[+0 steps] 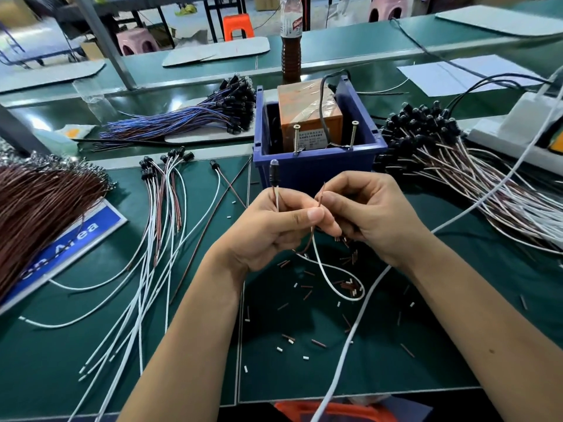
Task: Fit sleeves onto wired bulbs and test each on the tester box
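My left hand (274, 226) grips a wired bulb (273, 172) by its white and brown leads, the black-sleeved bulb pointing up in front of the tester box. My right hand (362, 208) pinches the brown wire end (321, 194) between thumb and forefinger and holds several small brown sleeve pieces (342, 239) under its curled fingers. The bulb's white lead (332, 281) loops down onto the mat. The tester box (310, 117), orange with two upright screws (353, 134), sits in a blue bin (316, 170) just beyond my hands.
Sleeved white-and-red wired bulbs (164, 190) lie at left, a brown wire bundle (39, 202) far left, blue-wired bulbs (195, 117) behind, and a large pile of bulbs (441, 153) at right. Cut sleeve bits (304, 300) litter the green mat. A bottle (291, 41) stands behind the bin.
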Tool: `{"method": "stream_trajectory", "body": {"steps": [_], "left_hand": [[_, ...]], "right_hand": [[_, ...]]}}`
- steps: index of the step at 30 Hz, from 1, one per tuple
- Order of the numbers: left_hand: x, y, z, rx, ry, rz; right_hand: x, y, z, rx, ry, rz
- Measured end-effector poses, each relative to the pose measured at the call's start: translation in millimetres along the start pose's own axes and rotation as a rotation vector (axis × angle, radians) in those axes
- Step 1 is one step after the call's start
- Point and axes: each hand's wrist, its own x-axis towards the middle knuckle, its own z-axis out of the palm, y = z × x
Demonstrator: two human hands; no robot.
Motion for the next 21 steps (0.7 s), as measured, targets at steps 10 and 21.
{"method": "stream_trajectory", "body": {"steps": [10,21], "left_hand": [[-2.9,1.4,3.4,-0.006,0.162,0.207],[-4.6,3.1,3.6,0.06,0.196,0.212]], "right_hand": [[0.3,5.1,0.5,0.102,-0.144,0.219],[-2.9,-2.6,-1.8,0.254,-0.17,0.099]]}}
